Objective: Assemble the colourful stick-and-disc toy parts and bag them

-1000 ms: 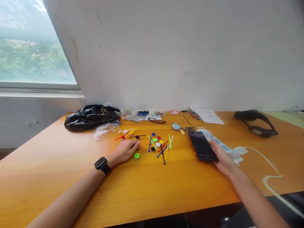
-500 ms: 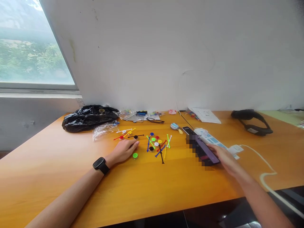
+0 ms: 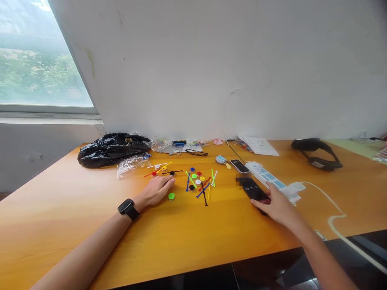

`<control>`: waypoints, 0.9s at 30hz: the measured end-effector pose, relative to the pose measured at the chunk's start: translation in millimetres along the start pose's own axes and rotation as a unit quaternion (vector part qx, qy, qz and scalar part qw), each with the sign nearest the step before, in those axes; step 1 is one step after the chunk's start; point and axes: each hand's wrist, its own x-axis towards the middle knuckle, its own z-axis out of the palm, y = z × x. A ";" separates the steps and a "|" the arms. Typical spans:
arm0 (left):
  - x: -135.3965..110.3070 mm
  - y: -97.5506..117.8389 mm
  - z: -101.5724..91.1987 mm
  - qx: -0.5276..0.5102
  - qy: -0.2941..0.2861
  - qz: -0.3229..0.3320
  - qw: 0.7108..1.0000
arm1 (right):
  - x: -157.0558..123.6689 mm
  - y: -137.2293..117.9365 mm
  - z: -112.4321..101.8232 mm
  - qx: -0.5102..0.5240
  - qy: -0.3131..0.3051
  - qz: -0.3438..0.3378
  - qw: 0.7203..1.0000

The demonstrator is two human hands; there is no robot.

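Observation:
My left hand (image 3: 155,190) rests on the table, fingers stretched out and apparently holding nothing, its fingertips partly hidden. Just beyond them is a spinner with a black arrow (image 3: 171,173); a green round spinner base (image 3: 171,196) stands by the thumb side. My right hand (image 3: 276,205) grips the near end of a black phone (image 3: 253,189) between thumb and fingers. White timer digits glow on its dark screen. Between my hands lie several loose plastic arrows, including a black arrow (image 3: 204,194), and several round bases, among them a white base (image 3: 198,182).
A power strip (image 3: 266,175) with a plugged-in white cable (image 3: 329,201) lies beside the phone. Behind the phone is a small black device (image 3: 240,166). A black plastic bag (image 3: 111,151) sits far left, a clear bag (image 3: 133,165) near it, and a black headset (image 3: 317,155) far right.
My right hand has brought the phone lower and nearer; its purple screen has become a dark timer display. The small device behind it shows more fully. My left hand has stayed in place.

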 end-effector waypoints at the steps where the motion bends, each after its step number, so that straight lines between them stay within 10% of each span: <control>1: 0.0 -0.7 0.5 0.000 0.005 0.001 1.000 | -1.6 -0.6 0.6 -0.040 0.002 0.000 0.999; 10: 4.3 -9.4 8.6 -0.057 0.047 0.007 0.997 | -26.9 -59.7 13.9 -0.091 0.113 -0.138 0.980; 16: 4.5 -9.0 7.7 -0.088 0.076 0.016 0.993 | -61.0 -166.7 57.8 -0.015 -0.082 -0.379 0.922; 27: 0.1 -2.9 -0.8 -0.145 0.059 0.034 0.987 | 16.8 -231.5 118.6 -0.096 -0.207 -0.389 0.893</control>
